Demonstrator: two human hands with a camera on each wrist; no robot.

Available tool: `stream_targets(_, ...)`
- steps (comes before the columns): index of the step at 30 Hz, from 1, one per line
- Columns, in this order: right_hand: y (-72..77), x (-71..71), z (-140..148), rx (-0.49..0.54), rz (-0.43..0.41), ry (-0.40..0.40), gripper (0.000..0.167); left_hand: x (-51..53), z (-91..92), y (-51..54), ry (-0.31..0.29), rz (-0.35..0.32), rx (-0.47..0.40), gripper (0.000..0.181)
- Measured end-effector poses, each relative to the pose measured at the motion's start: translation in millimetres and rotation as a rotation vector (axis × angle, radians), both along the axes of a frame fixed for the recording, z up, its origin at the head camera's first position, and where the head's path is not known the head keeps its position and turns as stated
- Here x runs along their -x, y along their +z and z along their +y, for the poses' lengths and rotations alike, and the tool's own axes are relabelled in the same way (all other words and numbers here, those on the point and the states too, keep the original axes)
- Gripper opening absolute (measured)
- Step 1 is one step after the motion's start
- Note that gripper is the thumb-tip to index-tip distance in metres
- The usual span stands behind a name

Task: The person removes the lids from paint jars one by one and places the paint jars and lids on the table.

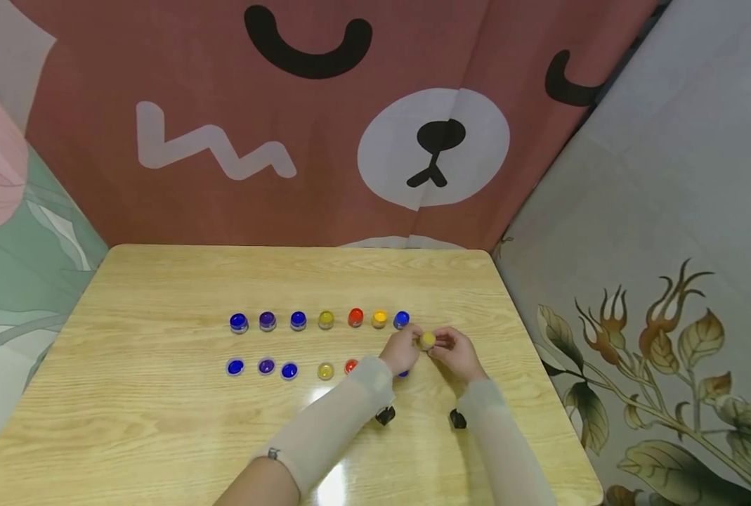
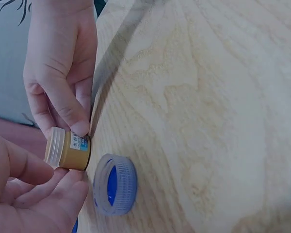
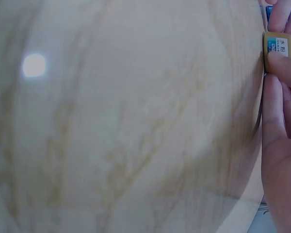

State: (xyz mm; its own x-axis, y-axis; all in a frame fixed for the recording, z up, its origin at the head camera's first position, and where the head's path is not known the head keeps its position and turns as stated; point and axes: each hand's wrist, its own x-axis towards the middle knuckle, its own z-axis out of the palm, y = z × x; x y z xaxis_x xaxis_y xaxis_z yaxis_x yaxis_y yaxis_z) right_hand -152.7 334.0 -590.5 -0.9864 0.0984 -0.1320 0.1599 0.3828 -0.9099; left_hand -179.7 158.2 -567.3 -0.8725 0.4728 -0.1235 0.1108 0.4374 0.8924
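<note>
My right hand pinches a small ochre paint jar with a pale translucent screw lid; its thumb presses on the printed label. In the left wrist view the jar stands upright near the tabletop. My left hand is close against the jar's other side, with thumb and fingers loosely bent and a gap between them. Whether its fingertips touch the lid is hard to tell. Just beside the jar lies an upturned clear lid with blue paint inside.
Opened paint jars form a back row, among them a red jar, an orange jar and a blue jar. Before them lie upturned lids, such as a purple-stained lid. My left forearm hides part of this row. Fabric hangs behind the wooden table.
</note>
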Motion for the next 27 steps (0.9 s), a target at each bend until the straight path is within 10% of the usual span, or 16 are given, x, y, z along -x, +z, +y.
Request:
stream_targets(8,-10.5,-5.8,5.3,0.027,0.107,0.084,0.031,1.9,-0.5,-7.3,-0.053,0.090,0.046,0.039)
stream_targets(27,-11.6,-5.6,-0.3,-0.016,0.033,0.009,0.036,0.3,1.5,-3.0,-0.008,0.113,0.110,0.028)
